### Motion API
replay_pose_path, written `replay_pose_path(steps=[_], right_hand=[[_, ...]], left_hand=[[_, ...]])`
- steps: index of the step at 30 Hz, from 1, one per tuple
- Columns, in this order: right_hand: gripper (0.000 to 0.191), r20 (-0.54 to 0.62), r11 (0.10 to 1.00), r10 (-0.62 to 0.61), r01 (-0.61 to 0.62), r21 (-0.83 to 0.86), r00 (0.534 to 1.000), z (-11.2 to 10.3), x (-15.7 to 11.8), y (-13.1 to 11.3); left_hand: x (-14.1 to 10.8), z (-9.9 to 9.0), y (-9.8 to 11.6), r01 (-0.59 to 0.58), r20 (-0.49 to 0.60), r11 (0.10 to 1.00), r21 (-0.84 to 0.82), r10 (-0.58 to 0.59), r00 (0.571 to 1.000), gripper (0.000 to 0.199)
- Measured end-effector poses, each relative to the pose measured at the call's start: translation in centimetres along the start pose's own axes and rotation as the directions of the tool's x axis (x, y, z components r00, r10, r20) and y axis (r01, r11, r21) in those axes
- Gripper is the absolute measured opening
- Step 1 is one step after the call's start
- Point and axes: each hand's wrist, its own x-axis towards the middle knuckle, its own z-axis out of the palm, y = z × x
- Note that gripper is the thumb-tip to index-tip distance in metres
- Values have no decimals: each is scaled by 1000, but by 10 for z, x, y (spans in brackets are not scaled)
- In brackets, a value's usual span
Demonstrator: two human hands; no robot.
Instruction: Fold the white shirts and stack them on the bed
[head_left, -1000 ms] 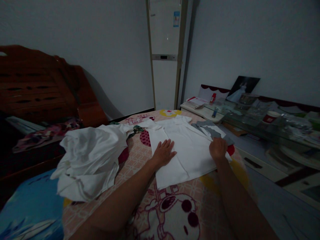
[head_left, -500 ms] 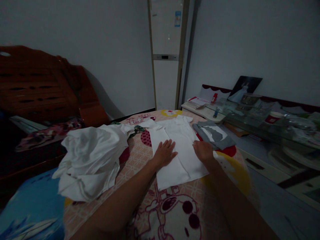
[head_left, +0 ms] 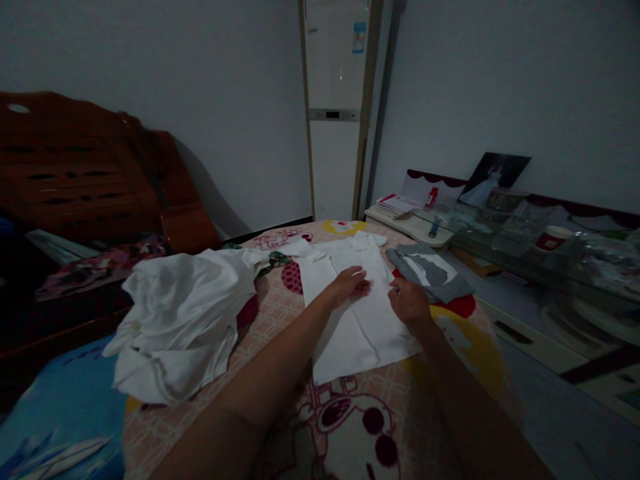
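Observation:
A white shirt [head_left: 350, 340] lies spread in front of me, its left side folded over towards the middle. My left hand [head_left: 351, 285] is over the middle of the shirt, turned on its side, with fingers apart and nothing in them. At the shirt's right edge my right hand [head_left: 409, 303] is closed in a pinch on the fabric; its fingertips are partly hidden. A folded grey garment with a white print [head_left: 440, 280] lies just beyond my right hand. On the left sits a crumpled heap of white cloth [head_left: 185, 313].
A patterned pink cloth [head_left: 270, 333] covers the round table. Right of it stands a glass-topped cabinet [head_left: 480, 233] with a paper cup [head_left: 553, 238] and clutter. A wooden bench [head_left: 75, 180] is at left, a tall white air conditioner [head_left: 334, 167] at the back.
My left hand has lifted off the folded left part of the shirt and moved right and away from me. My right hand stays at the right edge, its fingers turned slightly.

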Motion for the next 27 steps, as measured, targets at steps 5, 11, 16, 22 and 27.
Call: replay_pose_path(steps=[5,11,16,22,27], right_hand=[[28,-15,999,-23,23,32,1000,1,-4,1],[24,51,985,-126,119,124,991,15,0,15],[22,-40,962,-218,221,161,975,25,-3,20],[30,81,974,-192,179,141,978,13,-7,11],[41,147,984,-165,154,85,975,12,-17,-8]], left_hand=[[34,53,11,203,75,848,-489,-191,979,68],[77,51,14,127,-59,854,-505,-181,982,66],[102,31,13,55,-210,889,-454,-167,963,63],[126,9,18,-15,-301,924,-382,-109,947,57],[130,-21,8,-52,-421,999,15,54,905,60]])
